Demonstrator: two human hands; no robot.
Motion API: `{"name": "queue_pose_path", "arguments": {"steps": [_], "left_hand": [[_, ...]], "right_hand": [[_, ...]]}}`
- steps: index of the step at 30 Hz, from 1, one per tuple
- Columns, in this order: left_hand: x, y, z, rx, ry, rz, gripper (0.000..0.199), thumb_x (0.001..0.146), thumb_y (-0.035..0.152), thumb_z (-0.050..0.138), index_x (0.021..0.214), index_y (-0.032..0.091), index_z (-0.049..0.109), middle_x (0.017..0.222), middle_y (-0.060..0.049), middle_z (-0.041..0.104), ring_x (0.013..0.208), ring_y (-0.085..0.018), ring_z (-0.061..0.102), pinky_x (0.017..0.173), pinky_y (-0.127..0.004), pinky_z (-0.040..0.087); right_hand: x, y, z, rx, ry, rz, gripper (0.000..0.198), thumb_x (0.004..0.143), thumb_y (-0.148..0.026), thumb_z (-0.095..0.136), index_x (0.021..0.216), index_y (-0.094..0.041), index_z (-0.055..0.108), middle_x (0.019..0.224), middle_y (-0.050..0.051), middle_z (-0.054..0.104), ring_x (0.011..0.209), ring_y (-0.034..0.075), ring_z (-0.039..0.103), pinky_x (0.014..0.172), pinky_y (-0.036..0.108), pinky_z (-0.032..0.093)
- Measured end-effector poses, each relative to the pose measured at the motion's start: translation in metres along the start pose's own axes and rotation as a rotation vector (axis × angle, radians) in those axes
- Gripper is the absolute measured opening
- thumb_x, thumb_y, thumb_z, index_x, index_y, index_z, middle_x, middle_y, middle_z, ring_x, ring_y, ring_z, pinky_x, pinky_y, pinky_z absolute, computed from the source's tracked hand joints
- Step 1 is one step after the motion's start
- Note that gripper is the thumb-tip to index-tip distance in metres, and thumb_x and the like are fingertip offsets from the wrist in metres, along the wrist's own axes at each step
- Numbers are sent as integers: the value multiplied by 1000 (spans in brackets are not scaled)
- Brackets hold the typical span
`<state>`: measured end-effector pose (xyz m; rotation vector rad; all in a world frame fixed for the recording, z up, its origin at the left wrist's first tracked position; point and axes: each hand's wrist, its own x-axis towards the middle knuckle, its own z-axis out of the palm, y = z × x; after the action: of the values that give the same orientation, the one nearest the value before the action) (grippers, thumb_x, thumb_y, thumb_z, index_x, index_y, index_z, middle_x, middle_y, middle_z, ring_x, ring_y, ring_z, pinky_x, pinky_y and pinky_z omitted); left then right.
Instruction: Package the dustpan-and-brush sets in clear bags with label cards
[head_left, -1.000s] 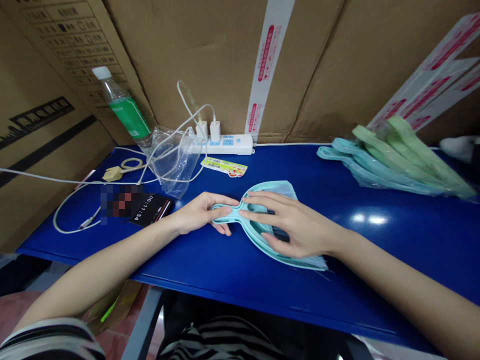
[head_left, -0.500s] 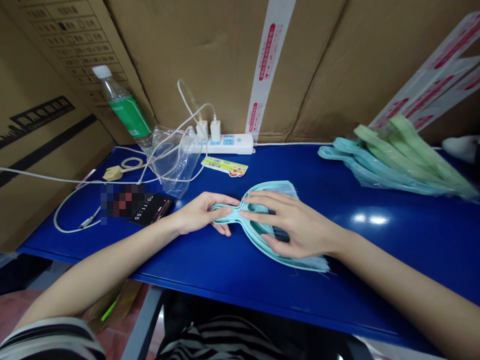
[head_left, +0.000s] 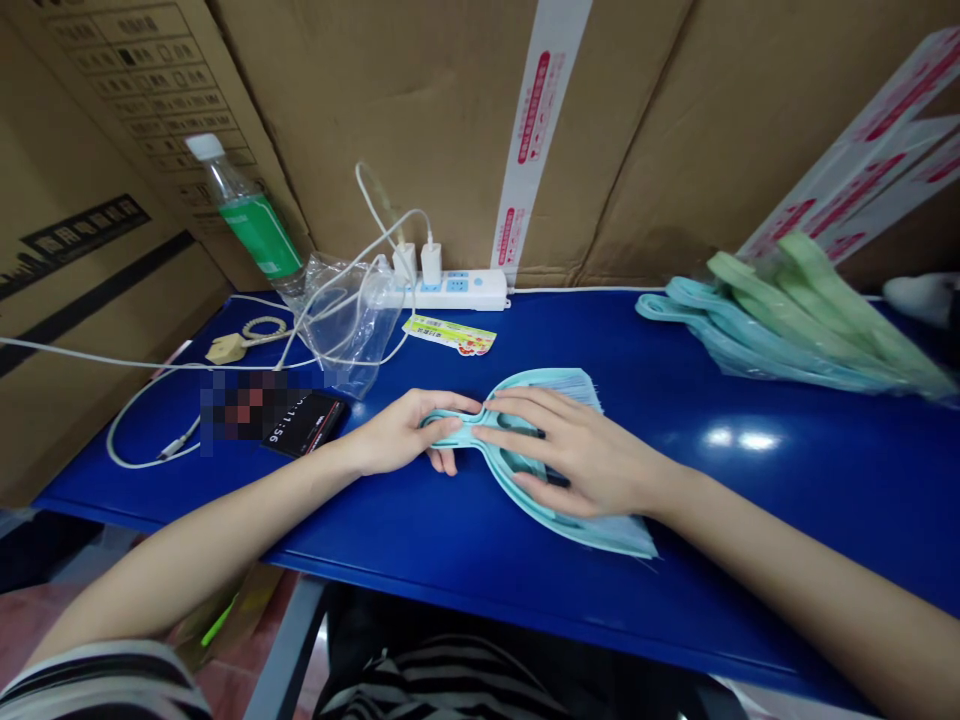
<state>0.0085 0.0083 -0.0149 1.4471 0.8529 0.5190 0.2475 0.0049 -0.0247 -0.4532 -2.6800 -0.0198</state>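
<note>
A light-blue hand brush nested with a matching dustpan (head_left: pixel 525 500) lies on the blue table, handle to the left and pale bristles to the right. My left hand (head_left: pixel 401 432) is closed round the short handle, thumb on top and fingers underneath. Over the wide head rests my right hand (head_left: pixel 592 450), its fingers spread and touching the top near the neck. Something dark shows between those fingers; I cannot tell what it is. The palm hides part of the head.
Behind stands a white power strip (head_left: pixel 480 290) with chargers and cables, near a yellow-green label (head_left: pixel 450 335). At left are a bottle (head_left: pixel 259 235), a clear plastic bag (head_left: pixel 352 330) and a phone (head_left: pixel 311 425). Bagged blue and green brush sets (head_left: pixel 795 320) lie at right. Cardboard (head_left: pixel 420 110) walls the back.
My right hand has shifted slightly left over the brush head, with its fingers still spread. The set sits a little lower in view. My left hand keeps its hold on the handle.
</note>
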Motion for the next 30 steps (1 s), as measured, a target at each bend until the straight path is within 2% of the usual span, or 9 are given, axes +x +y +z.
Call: {"name": "queue_pose_path", "arguments": {"steps": [8,12,16,18,20,22,24,30], "left_hand": [[-1,1,-3,104,-35,47,43,95,34,52,128,7,55,54,3,59,47,-10,56,48,-20,47],[-2,3,-3,158,-30,46,45,95,33,50,130,5,53,55,4,56,46,-9,54,47,-20,46],[-3,6,-7,262,-32,13,43,95,28,46,133,8,53,67,0,63,51,-9,58,50,-21,48],[-4,9,-10,369,-34,2,43,95,24,44,135,11,52,82,-5,70,60,-12,64,56,-24,52],[-5,13,-14,522,-22,28,43,93,19,44,134,14,54,106,-9,72,84,-17,69,74,-30,56],[-7,17,-18,675,-11,64,41,91,16,44,130,16,58,124,-9,67,108,-20,64,93,-34,51],[-10,20,-20,790,-22,78,41,91,14,41,129,18,58,129,-6,65,116,-21,60,99,-34,47],[-17,27,-17,1040,-54,49,43,92,10,34,128,18,57,122,-8,67,108,-20,64,94,-34,48]], "right_hand": [[-7,7,3,-13,-52,120,54,99,-38,37,150,-20,32,141,19,50,133,32,43,99,56,46],[-9,9,4,-7,-71,147,55,100,-41,35,149,-15,34,143,21,48,136,33,39,101,57,44],[-8,10,5,-37,-68,167,57,100,-44,33,147,-11,36,143,23,48,137,34,39,101,56,45],[-9,12,5,-65,-73,185,59,100,-46,31,146,-9,36,143,24,48,137,35,39,101,56,46],[-11,14,4,-105,-79,206,62,100,-48,30,147,-8,34,143,24,48,137,34,39,102,56,45],[-13,18,5,-160,-77,225,63,100,-49,30,148,-8,33,143,23,49,138,33,40,104,54,45],[-14,21,5,-222,-69,241,61,100,-47,30,146,-8,37,142,21,52,135,31,44,103,51,46],[-12,25,4,-389,-11,221,46,102,-37,31,123,-11,64,127,16,65,118,28,60,89,43,55]]}}
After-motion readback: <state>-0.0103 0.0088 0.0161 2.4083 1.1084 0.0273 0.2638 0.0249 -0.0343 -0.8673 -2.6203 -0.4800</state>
